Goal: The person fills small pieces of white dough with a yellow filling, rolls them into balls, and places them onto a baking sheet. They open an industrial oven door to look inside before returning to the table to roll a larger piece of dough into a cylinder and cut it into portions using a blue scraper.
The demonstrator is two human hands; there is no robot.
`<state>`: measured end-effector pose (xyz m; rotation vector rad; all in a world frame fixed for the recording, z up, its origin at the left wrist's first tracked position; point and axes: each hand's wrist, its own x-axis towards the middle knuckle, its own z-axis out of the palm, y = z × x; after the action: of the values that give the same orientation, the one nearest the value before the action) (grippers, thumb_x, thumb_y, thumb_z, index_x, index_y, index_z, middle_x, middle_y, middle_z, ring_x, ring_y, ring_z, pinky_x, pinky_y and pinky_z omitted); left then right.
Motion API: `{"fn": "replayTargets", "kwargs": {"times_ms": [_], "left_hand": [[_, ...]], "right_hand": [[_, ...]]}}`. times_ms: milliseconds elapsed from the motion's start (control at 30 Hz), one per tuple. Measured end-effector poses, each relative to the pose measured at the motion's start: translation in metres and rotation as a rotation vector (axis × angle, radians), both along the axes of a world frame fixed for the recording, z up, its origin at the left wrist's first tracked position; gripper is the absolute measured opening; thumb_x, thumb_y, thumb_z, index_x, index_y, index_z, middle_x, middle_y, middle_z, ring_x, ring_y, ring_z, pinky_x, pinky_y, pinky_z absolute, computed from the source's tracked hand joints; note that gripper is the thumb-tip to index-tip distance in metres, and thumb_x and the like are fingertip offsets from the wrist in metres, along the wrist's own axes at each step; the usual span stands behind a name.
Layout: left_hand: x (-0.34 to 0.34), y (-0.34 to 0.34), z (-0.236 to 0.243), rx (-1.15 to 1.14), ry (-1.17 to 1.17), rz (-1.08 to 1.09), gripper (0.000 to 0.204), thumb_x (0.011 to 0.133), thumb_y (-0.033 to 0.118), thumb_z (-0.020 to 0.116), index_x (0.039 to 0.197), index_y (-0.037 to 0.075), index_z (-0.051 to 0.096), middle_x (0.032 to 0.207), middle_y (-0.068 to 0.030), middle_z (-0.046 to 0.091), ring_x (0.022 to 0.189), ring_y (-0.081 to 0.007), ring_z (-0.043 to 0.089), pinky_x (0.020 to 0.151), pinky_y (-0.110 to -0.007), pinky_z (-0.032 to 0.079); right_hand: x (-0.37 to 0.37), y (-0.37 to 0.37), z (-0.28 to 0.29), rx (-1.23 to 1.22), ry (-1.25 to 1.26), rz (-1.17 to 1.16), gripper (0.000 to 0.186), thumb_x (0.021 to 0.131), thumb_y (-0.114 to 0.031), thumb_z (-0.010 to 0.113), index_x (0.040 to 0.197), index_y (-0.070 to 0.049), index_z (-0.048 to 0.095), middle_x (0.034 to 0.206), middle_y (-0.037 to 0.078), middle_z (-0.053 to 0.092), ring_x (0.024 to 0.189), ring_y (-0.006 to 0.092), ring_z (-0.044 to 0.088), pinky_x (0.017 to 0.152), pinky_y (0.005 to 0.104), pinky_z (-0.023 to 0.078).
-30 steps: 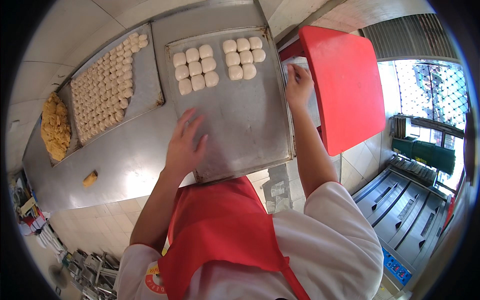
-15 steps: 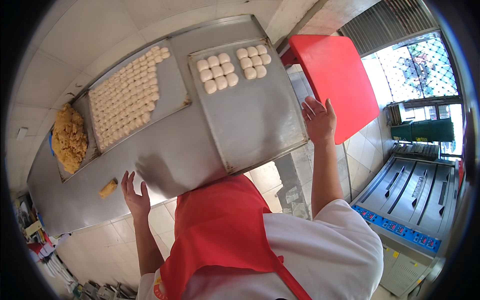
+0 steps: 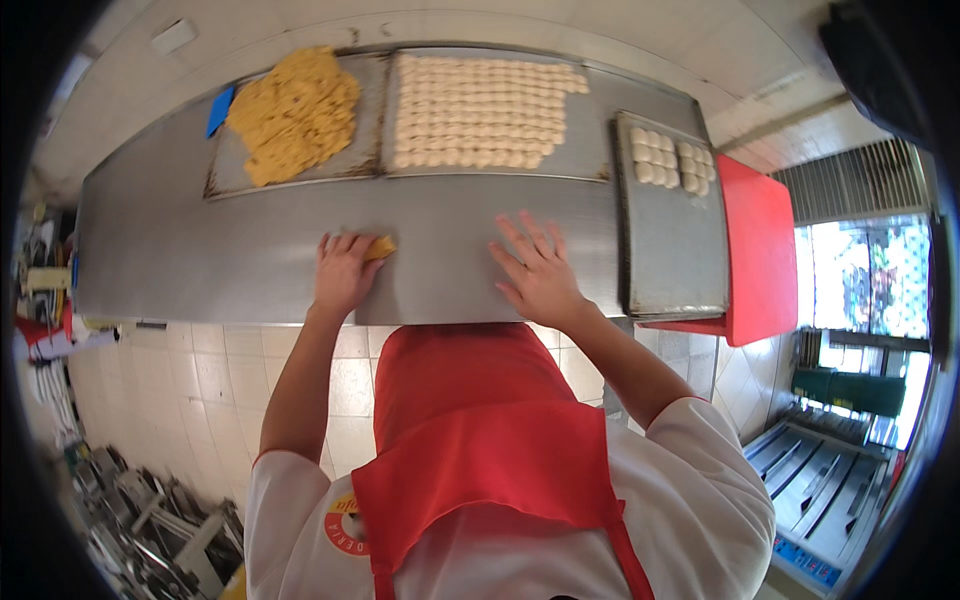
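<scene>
At the near side of the steel table (image 3: pixel 200 250), my left hand (image 3: pixel 343 275) is closed around a small yellow paste lump (image 3: pixel 381 248), whose end shows between thumb and fingers. My right hand (image 3: pixel 540 270) is open above the steel to the right, fingers spread, holding nothing. Beyond my left hand lies a large mound of yellow paste (image 3: pixel 295 115) on a tray (image 3: pixel 370 150). Farther along the back, a second tray (image 3: pixel 585 140) carries rows of many small pale dough balls (image 3: pixel 480 110).
A third tray (image 3: pixel 675 260) at the table's right end holds two groups of larger dough balls (image 3: pixel 655 158). A blue scraper-like piece (image 3: pixel 219 112) rests beside the mound. Past the table's right end is a red table (image 3: pixel 760 250); a deck oven (image 3: pixel 820 480) stands at lower right.
My view has swung left. My left hand has come onto the yellow lump and closed on it. My right hand has moved from beside the right tray to over the bare steel.
</scene>
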<state>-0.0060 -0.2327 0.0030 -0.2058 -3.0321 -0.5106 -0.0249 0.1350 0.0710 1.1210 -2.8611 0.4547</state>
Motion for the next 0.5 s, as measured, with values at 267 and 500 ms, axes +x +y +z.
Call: {"fn": "replayTargets", "kwargs": {"times_ms": [267, 500], "left_hand": [[0.008, -0.012, -0.010, 0.255, 0.133, -0.010, 0.038, 0.090, 0.025, 0.080, 0.125, 0.017, 0.069, 0.118, -0.0024, 0.069, 0.119, -0.0253, 0.066, 0.125, -0.061, 0.028], [0.016, -0.015, -0.019, 0.236, 0.183, 0.033, 0.036, 0.089, 0.024, 0.081, 0.123, 0.020, 0.071, 0.115, 0.0023, 0.072, 0.116, -0.0217, 0.067, 0.126, -0.066, 0.022]], "right_hand": [[-0.029, -0.184, -0.067, -0.650, -0.611, -0.206, 0.047, 0.093, -0.026, 0.082, 0.130, -0.002, 0.068, 0.128, 0.021, 0.070, 0.105, 0.0342, 0.074, 0.085, 0.0414, 0.061], [-0.030, -0.211, -0.077, -0.606, -0.636, -0.326, 0.032, 0.089, -0.021, 0.083, 0.111, -0.001, 0.074, 0.097, 0.017, 0.079, 0.087, 0.0286, 0.077, 0.080, 0.0379, 0.061]]}}
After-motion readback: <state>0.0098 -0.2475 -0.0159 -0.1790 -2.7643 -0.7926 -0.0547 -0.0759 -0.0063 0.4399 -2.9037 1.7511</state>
